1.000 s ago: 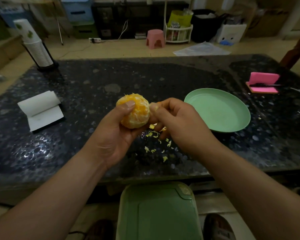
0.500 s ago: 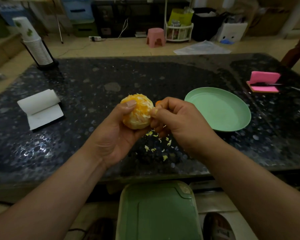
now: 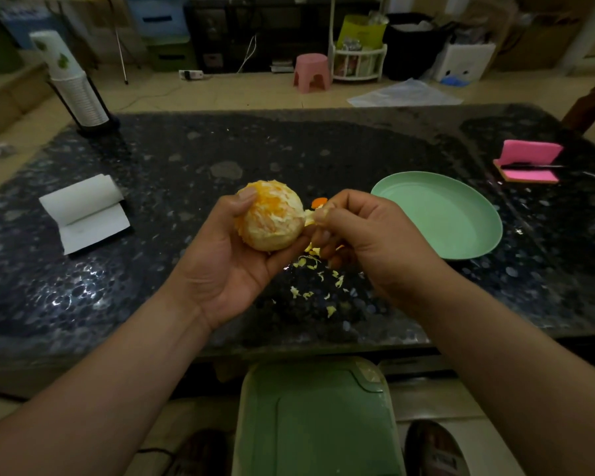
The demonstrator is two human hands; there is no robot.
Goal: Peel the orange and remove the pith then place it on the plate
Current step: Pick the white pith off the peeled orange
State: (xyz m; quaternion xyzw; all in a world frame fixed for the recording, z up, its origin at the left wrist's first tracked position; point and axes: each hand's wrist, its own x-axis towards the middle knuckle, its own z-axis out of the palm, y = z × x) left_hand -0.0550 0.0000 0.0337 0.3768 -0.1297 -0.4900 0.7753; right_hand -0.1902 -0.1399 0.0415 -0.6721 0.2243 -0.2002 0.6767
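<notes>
1. Our left hand (image 3: 227, 266) cups the orange (image 3: 270, 218) from below. The thumb curls over its upper left and the fingers wrap underneath. The fruit is held above the table (image 3: 289, 149), not resting on it.
2. The orange is peeled. Pale pith covers most of the face turned to us, and bare flesh shows near the thumb.
3. Our right hand (image 3: 368, 242), just right of the left, pinches a pale pith strip (image 3: 308, 216) between thumb and forefinger. The strip's other end joins the orange's right side.
4. A bit of peel (image 3: 319, 202) shows just beyond the right hand's fingertips. We cannot tell whether it is held or lies on the table.
5. Scraps (image 3: 310, 280) lie scattered on the table beneath both hands and slightly nearer to us.
6. The plate (image 3: 440, 214) sits on the table, right of the right hand, near it but apart.
7. A paper roll (image 3: 83, 211) lies well left of the left hand. A sponge (image 3: 526, 163) sits beyond the plate, far right. A bin lid (image 3: 316, 417) shows below, between our forearms.
</notes>
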